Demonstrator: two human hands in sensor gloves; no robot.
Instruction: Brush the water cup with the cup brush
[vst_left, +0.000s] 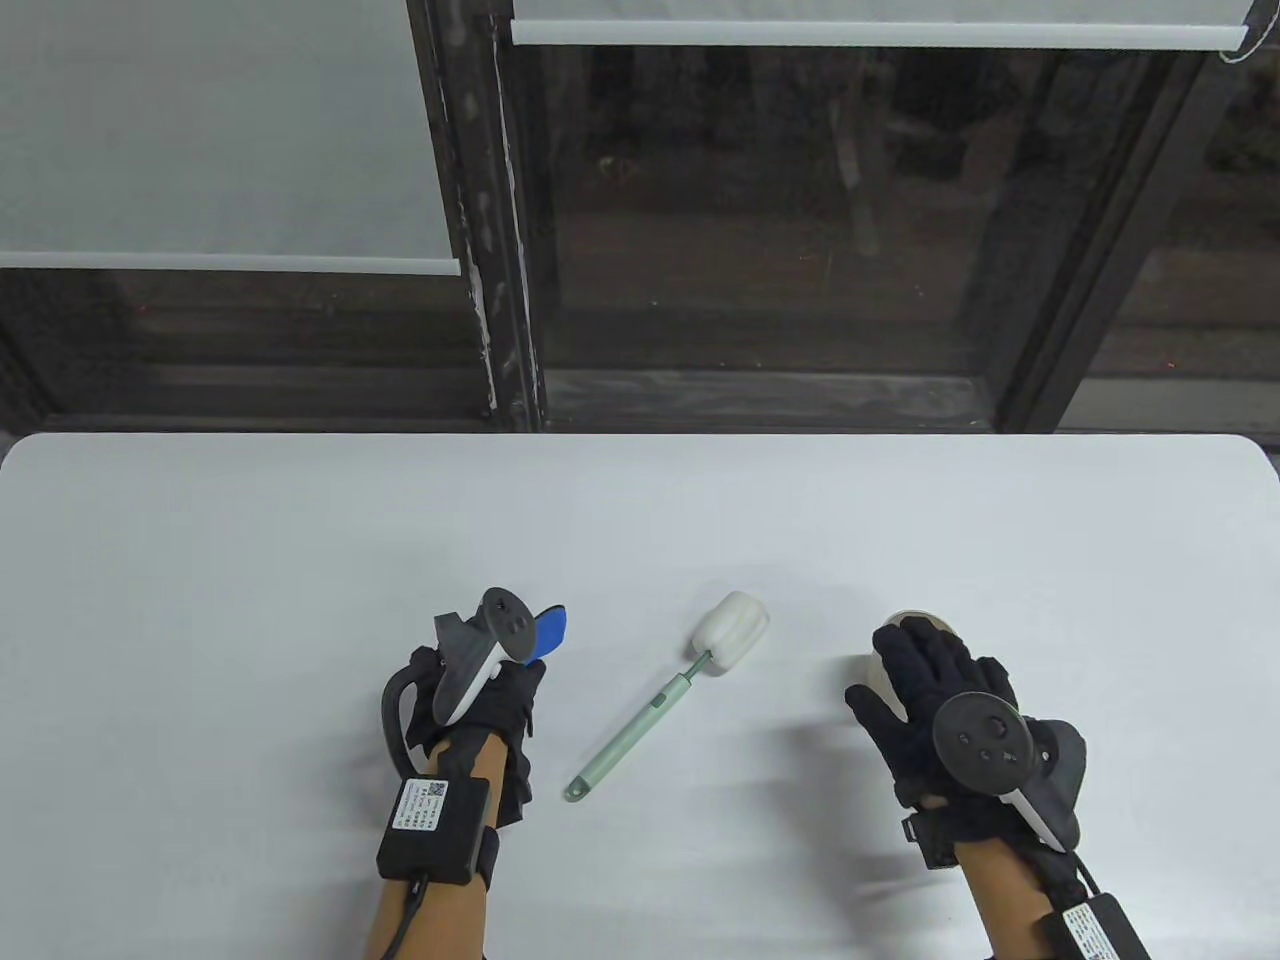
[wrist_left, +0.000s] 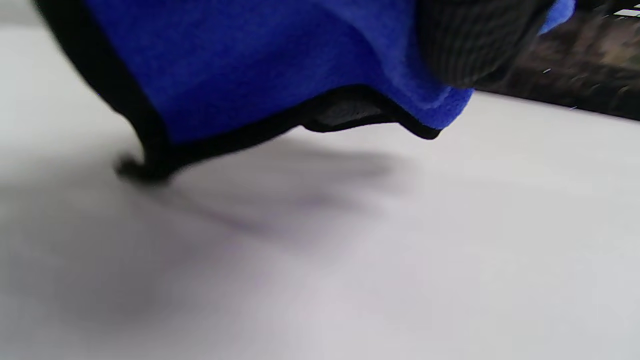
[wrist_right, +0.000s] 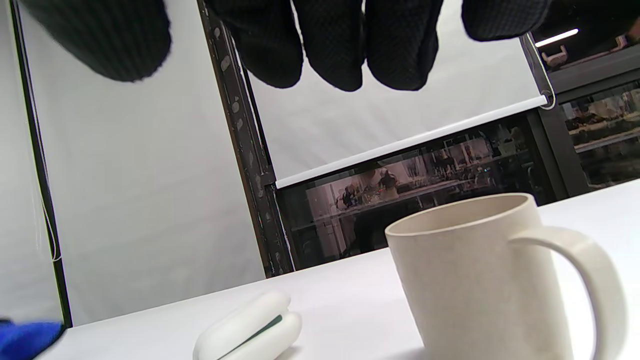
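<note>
Cup brush (vst_left: 660, 692) lies flat on the white table (vst_left: 250, 560) at lower centre of the table view, between the two hands. Its white sponge head points to the upper right and its pale green handle runs down to the lower left, ending in a small loop. Neither hand touches it.

To the brush's left, the left hand (vst_left: 480, 690) holds a blue cloth (vst_left: 550, 630), a corner of which sticks out past the tracker toward the upper right. In the left wrist view the cloth (wrist_left: 260, 60) fills the top of the frame with a black-gloved finger pressed over it, just above the table surface; that view is blurred.

At lower right of the table view, the right hand (vst_left: 930, 690) is spread with its fingers extended over the water cup (vst_left: 895, 650), hiding most of it; only a pale edge shows. In the right wrist view the beige cup (wrist_right: 480, 280) stands upright at lower right, handle toward the right edge, and the gloved fingertips (wrist_right: 330, 45) hang well above its rim, apart from it and gripping nothing. The brush's sponge head (wrist_right: 250, 330) sits at bottom centre there, left of the cup.
</note>
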